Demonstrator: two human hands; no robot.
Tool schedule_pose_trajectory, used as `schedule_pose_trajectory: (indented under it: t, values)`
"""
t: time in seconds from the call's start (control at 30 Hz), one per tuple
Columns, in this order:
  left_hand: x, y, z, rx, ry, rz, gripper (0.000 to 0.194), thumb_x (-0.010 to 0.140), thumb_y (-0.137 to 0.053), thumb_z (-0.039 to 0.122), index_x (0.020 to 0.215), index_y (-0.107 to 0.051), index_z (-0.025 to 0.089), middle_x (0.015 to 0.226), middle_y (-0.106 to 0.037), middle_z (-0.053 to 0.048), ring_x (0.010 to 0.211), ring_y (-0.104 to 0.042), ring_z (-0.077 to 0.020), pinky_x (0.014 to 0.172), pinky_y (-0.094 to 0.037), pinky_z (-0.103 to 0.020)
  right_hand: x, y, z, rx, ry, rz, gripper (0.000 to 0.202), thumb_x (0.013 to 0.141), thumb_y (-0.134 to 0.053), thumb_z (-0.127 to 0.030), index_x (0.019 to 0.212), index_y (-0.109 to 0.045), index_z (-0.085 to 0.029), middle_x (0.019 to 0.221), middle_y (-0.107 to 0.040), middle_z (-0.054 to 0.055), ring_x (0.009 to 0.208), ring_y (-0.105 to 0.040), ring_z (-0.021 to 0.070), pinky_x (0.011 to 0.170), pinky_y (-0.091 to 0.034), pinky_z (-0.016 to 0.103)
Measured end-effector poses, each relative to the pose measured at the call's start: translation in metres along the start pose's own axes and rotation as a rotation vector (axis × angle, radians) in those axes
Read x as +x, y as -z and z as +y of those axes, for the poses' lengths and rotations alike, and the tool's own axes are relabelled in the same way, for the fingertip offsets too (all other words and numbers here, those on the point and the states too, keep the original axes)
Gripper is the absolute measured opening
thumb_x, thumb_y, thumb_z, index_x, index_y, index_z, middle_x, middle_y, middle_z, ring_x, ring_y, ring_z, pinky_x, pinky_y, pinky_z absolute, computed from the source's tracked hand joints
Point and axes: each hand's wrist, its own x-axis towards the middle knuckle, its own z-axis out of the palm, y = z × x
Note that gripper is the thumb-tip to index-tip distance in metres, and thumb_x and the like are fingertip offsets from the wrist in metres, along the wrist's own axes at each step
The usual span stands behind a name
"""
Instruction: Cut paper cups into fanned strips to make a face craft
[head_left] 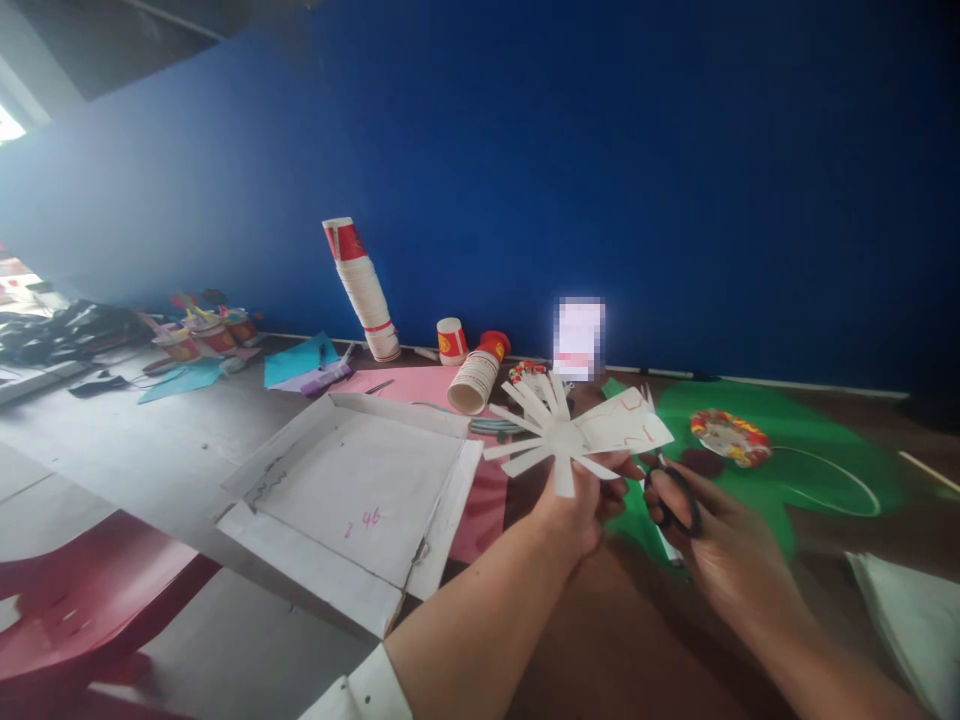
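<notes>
- the left hand [581, 505] is raised above the table, fingers pinched closed around the middle of a cut-up paper cup [570, 435] whose wall has been sliced into strips that fan out like a star.
- one wider uncut flap of that cup points right, with red marks on it.
- the right hand [724, 545] sits just beside the left, fingers through the black handles of a pair of scissors [675, 500] and closed on them; the blades point up at the flap, mostly hidden behind it, so i can't tell if they are apart.
- under both hands lies a green paper sheet [810, 450] on the brown table [600, 640], with a small round colourful disc [731, 437] on it.
- to the left is an open flat cardboard box [352, 500], resting partly on pink paper [420, 385].
- behind it a cup lies on its side [476, 378], a small cup [451, 341] stands upright, and a tall leaning stack of cups [364, 290] stands near the blue wall [600, 150].
</notes>
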Motion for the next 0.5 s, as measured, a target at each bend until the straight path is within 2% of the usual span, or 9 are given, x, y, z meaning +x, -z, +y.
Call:
schedule_pose_trajectory:
  t: [0.2,0.5]
  values:
    - [-0.004,-0.010,-0.013,-0.009,-0.024,0.014,0.034,0.050,-0.077,0.039,0.065,-0.059,0.014,0.054,-0.050,0.002,0.047,-0.038,-0.0057,0.045,-0.018,-0.022,-0.001,-0.002,-0.001,0.049,0.040,-0.045,0.032,0.068,-0.084,-0.045,0.094,-0.080,-0.027,0.073,-0.070,-0.001,0.064,-0.063,0.0169,0.055,-0.052,0.025]
    - [0.002,-0.007,-0.029,-0.015,-0.061,-0.044,0.034,0.060,-0.074,0.044,0.074,-0.063,0.014,0.059,-0.057,-0.001,0.049,-0.045,-0.0080,0.045,-0.020,-0.020,-0.008,-0.014,-0.017,-0.033,0.118,0.023,0.030,0.067,-0.080,-0.052,0.081,-0.078,-0.025,0.063,-0.069,0.002,0.060,-0.066,0.0213,0.053,-0.055,0.029]
